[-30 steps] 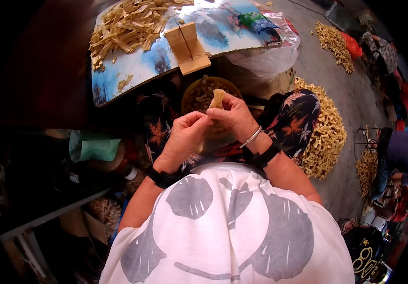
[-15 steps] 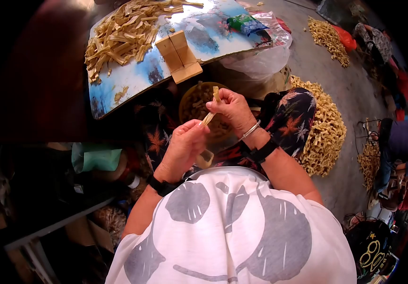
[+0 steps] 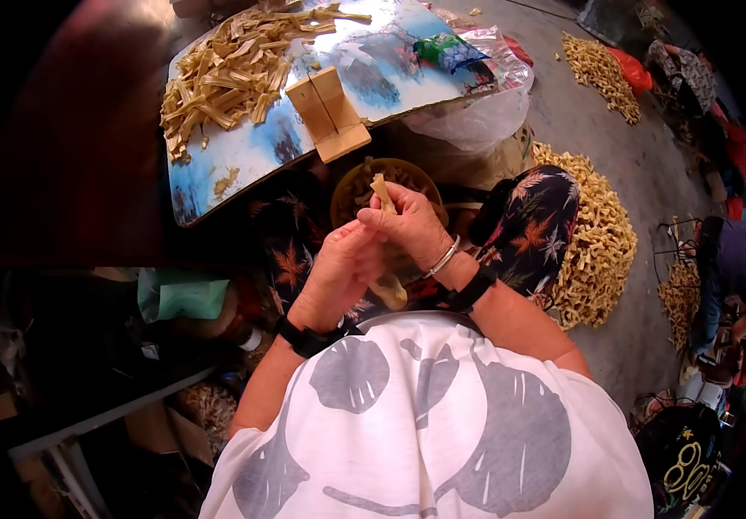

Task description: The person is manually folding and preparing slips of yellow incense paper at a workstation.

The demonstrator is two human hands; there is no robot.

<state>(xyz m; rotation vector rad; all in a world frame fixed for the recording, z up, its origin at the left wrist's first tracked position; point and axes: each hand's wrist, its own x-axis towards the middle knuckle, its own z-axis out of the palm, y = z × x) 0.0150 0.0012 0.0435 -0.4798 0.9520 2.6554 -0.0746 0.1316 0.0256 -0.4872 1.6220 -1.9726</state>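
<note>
A short yellowish strip (image 3: 382, 192) sticks up from the closed fingers of my right hand (image 3: 412, 227). Close against it, my left hand (image 3: 338, 268) has its fingers pressed together at the lower end of the strip. A pale yellow loop or band (image 3: 388, 292) hangs below the hands. Behind them, between the knees, stands a yellow-rimmed bowl (image 3: 336, 208) with small pieces inside, partly covered by my right hand. A wooden block stand (image 3: 328, 112) with a thin upright rod rests at the table's near edge.
Dried strips (image 3: 226, 78) are heaped on the painted table (image 3: 282, 138), near a green packet (image 3: 449, 52). A clear plastic bag (image 3: 477, 121) hangs by its right end. Knotted pieces (image 3: 596, 242) lie piled on the floor at right. Other people (image 3: 732, 259) sit at the far right.
Both hands have come closer together, and the right hand has moved slightly down and left. Less of the strip shows between them. The view has shifted a little.
</note>
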